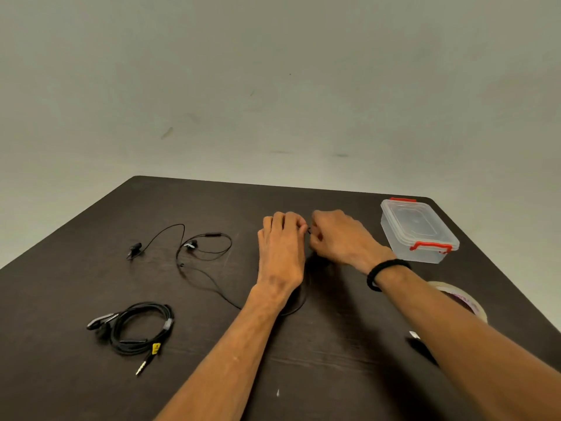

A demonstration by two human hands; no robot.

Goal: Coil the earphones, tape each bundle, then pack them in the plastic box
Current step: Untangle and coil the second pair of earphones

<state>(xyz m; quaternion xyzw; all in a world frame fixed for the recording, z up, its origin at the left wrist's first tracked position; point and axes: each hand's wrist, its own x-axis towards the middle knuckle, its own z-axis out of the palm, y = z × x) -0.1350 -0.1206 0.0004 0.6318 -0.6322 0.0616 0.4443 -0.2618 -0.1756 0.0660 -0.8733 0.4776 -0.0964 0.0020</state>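
A loose black earphone [194,253] sprawls over the dark table [334,375], its buds at the left and its cable running under my left wrist. My left hand [282,247] and my right hand [340,238] meet at the table's middle, fingers curled, pinching the cable's end between them. A coiled earphone bundle [139,326] with a tape band and a yellow tag lies at the near left, its jack pointing toward me. The clear plastic box [419,229] with red clips stands closed at the far right. A tape roll [461,299] peeks out behind my right forearm.
A small dark object [420,344] lies partly hidden under my right forearm near the tape roll. The table's far edge meets a plain pale wall [273,86].
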